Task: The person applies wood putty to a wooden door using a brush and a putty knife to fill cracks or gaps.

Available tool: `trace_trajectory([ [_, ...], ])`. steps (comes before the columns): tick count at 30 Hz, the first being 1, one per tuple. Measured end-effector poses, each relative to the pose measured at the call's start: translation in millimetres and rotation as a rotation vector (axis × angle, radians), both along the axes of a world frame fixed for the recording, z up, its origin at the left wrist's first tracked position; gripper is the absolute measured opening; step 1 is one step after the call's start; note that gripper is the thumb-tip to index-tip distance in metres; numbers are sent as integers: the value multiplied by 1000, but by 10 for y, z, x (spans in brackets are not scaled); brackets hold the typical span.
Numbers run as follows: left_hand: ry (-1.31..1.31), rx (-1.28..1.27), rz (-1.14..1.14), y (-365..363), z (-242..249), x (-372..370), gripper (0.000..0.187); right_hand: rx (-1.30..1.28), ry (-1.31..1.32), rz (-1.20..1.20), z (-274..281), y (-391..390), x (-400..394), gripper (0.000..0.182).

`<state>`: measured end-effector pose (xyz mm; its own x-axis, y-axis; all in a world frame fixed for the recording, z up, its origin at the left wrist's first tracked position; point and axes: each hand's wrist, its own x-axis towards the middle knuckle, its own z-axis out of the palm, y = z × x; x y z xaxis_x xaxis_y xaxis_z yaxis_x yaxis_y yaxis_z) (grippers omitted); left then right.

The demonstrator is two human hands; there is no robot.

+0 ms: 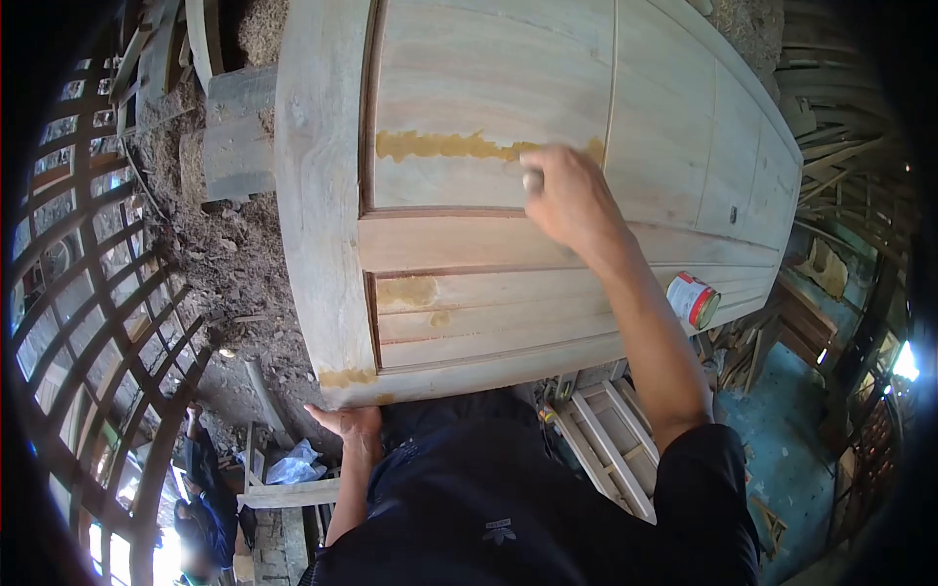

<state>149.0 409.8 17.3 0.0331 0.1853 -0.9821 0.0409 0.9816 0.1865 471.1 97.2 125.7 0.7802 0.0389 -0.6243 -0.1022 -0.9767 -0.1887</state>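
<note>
A large pale wooden door panel [508,234] lies before me, with recessed panels and raised frame strips. My right hand [569,195] is closed over the upper recessed panel, its fingers slightly blurred. What it holds, if anything, I cannot make out. By its fingers runs a jagged band of yellow-brown filler [440,146] that stretches across the panel. My left hand [350,422] is at the door's near left corner, fingers stretched out and palm turned up beside the edge. Smaller filler patches [406,291] mark the lower panel. An open tin [694,301] with a red and white label rests on the door at right.
A wooden lattice wall [107,254] stands at left, above soil strewn with shavings. Below the door are a slatted wooden frame [611,439] and a plastic bag [296,463]. Another person [202,508] is at lower left. Stacked timber [840,146] lines the right side.
</note>
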Motion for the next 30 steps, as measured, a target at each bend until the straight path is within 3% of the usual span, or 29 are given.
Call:
trace_trajectory([
  [2,14,10,-22,-1,1,12,99,52,-283,-24,-202,34,0,21],
  [7,33,-33,24,28,45,33,101,62,-77,90,67,-225,-195,23],
  [9,58,-10,-1,-7,43,69,101,149,-434,-66,-95,-390,-238,23],
  [12,52,5,-31,32,-36,-39,102,104,-373,-25,-294,-361,-459,24],
  [13,21,-2,-20,31,-58,-41,102,-25,-75,45,15,-304,-315,22],
  [16,-2,0,-2,19,-38,-46,101,-11,-105,-159,94,-365,-93,21],
  [17,-1,-3,-5,14,-28,-52,101,53,-327,-271,-23,-379,-98,20],
  [18,19,3,-12,12,-34,-53,101,51,-329,-272,-77,-357,-154,20],
  [20,25,13,-24,27,-75,10,101,-32,-135,12,-120,-287,-236,22],
  [22,30,17,5,27,-59,-30,102,67,-12,-123,88,-222,-235,23],
  [24,32,14,-8,29,-65,-38,102,160,-409,-69,-38,-288,-238,23],
  [25,28,13,-23,23,-53,-33,101,158,-407,-67,-124,-296,-315,23],
  [27,34,12,-30,11,-11,7,100,56,-281,30,-226,-211,-399,22],
  [30,8,20,-35,37,-73,-52,99,41,-81,51,96,-297,-314,21],
])
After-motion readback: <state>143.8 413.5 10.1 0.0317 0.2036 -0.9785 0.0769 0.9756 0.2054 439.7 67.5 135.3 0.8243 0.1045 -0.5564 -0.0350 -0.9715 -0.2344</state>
